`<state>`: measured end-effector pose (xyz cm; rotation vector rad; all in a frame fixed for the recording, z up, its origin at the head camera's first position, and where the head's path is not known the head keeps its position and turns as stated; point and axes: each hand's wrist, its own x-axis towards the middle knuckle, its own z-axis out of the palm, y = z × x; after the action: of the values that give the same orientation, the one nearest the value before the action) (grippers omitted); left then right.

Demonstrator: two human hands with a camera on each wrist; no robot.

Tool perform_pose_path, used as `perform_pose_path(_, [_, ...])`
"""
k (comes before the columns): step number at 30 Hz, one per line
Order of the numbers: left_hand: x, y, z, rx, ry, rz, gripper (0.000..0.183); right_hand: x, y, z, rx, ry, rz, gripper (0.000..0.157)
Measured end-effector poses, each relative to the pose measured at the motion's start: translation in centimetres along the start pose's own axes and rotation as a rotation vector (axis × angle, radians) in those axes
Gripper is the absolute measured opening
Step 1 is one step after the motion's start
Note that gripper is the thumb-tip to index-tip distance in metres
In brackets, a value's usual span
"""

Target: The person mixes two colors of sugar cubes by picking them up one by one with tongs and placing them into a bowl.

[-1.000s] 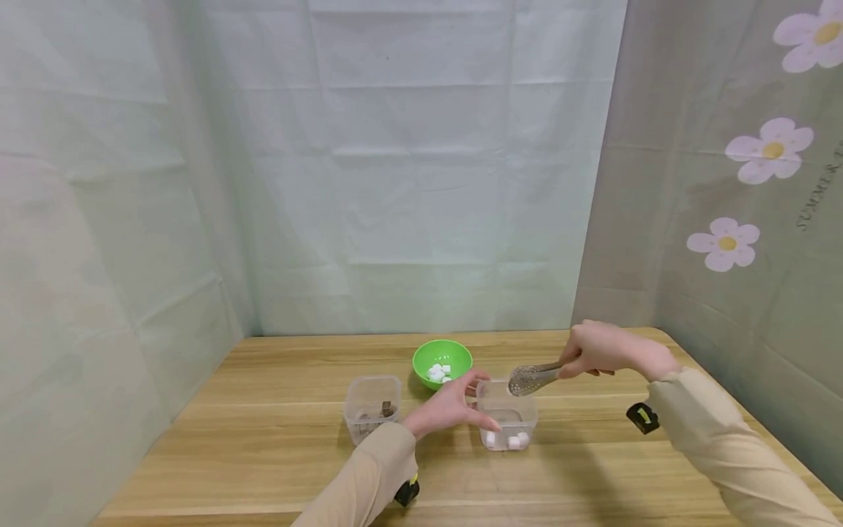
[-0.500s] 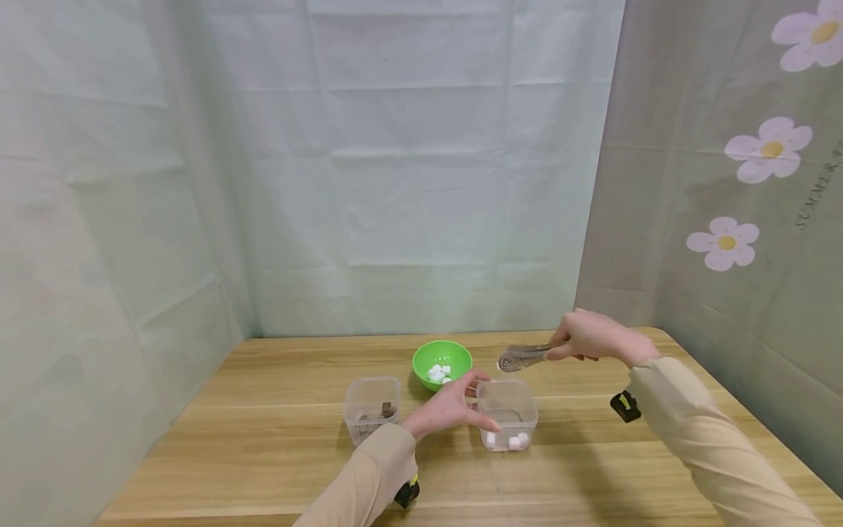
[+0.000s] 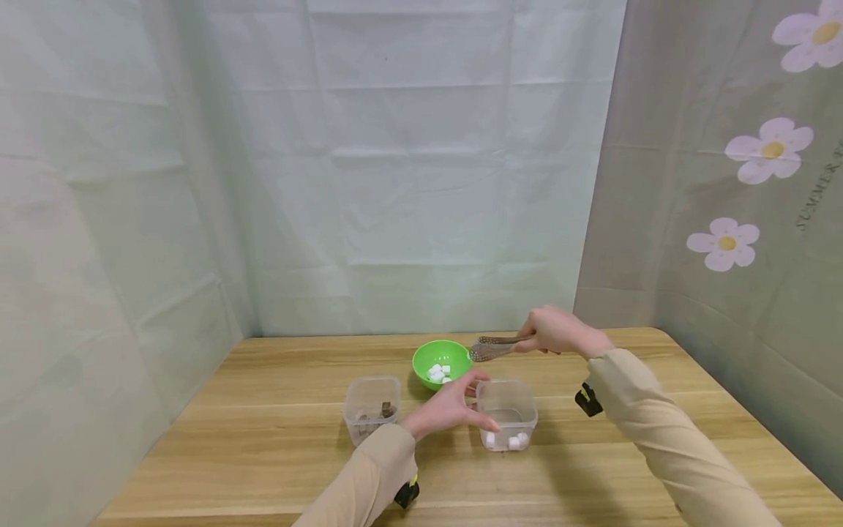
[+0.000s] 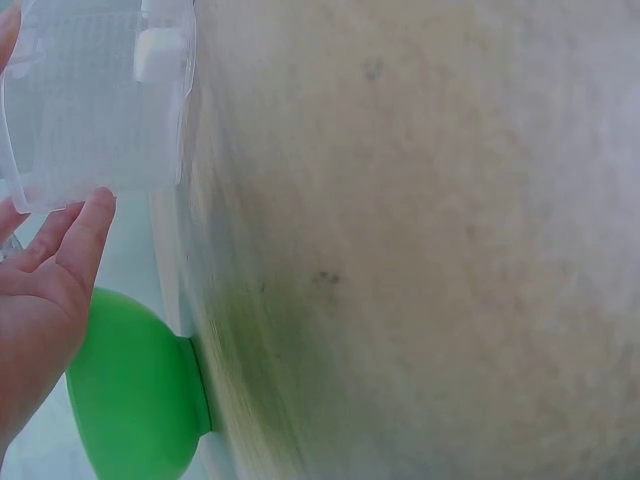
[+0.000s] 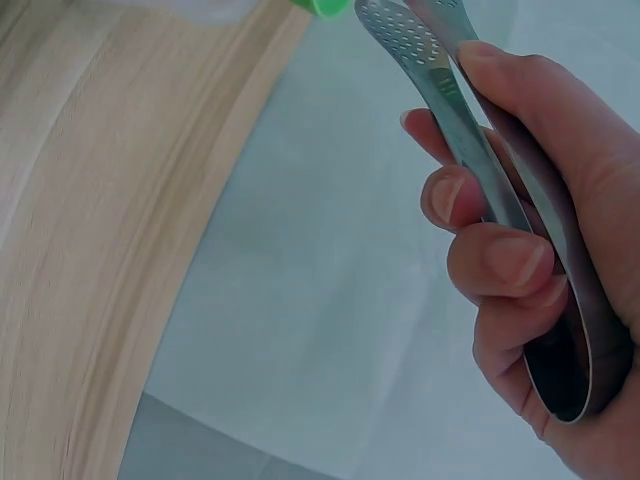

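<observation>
My right hand [image 3: 558, 329] grips metal tongs [image 3: 494, 348], its fingers and thumb wrapped round both arms in the right wrist view. The perforated tips reach the right rim of a green bowl [image 3: 429, 353], with a small white cube [image 3: 469, 356] at their end. Several white cubes [image 3: 437, 372] lie inside the bowl. My left hand [image 3: 453, 407] holds a clear plastic container [image 3: 520, 395] at its left side, thumb near the front and fingers toward the back. A few white cubes [image 3: 514, 443] sit at that container's bottom. The left wrist view shows the fingertips [image 4: 100, 200] against its wall.
A second clear container [image 3: 361, 389] with brown cubes [image 3: 387, 410] stands left of my left hand. All stand on a wooden table [image 3: 263, 439]. Pale cloth hangs behind [image 3: 421, 219] and at both sides.
My right hand has carried the tongs and white cube up and left, from over the right container to the green bowl's rim. The left hand and both containers have stayed put.
</observation>
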<state>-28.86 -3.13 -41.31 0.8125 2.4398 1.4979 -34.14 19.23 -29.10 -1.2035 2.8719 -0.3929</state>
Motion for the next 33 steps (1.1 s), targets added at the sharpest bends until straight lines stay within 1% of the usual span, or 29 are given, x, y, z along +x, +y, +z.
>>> perform_pose_path(7, [0.0, 0.1, 0.0, -0.004, -0.009, -0.014, 0.082, 1.0, -0.5, 0.6, -0.008, 0.009, -0.016, 0.036])
perform_pose_path(12, [-0.1, 0.2, 0.0, 0.002, -0.009, -0.014, 0.083, 1.4, -0.7, 0.9, -0.016, -0.001, 0.001, 0.036])
perform_pose_path(17, [-0.1, 0.0, -0.1, -0.011, -0.004, -0.012, 0.081, 1.7, -0.8, 0.9, 0.003, -0.022, 0.018, 0.024])
perform_pose_path(20, [-0.1, -0.1, -0.1, -0.018, -0.003, -0.012, 0.078, 1.6, -0.9, 0.7, 0.02, -0.018, 0.021, 0.019])
perform_pose_path(23, [-0.1, -0.1, -0.1, -0.021, -0.003, -0.011, 0.077, 1.2, -1.0, 0.2, 0.023, -0.013, 0.033, 0.023])
perform_pose_path(27, [-0.1, 0.0, -0.1, -0.013, 0.0, -0.012, 0.078, 0.1, -1.2, -0.7, 0.009, -0.006, 0.06, 0.019])
perform_pose_path(30, [-0.1, 0.1, -0.1, 0.0, 0.004, -0.014, 0.078, -1.0, -1.3, -1.2, -0.011, 0.005, 0.066, 0.02])
perform_pose_path(32, [-0.1, 0.2, -0.1, 0.012, 0.007, -0.018, 0.078, -1.8, -1.2, -1.6, -0.026, 0.016, 0.053, 0.024])
perform_pose_path(33, [-0.2, 0.2, -0.1, 0.016, 0.008, -0.02, 0.078, -2.2, -1.2, -1.7, -0.03, 0.019, 0.048, 0.03])
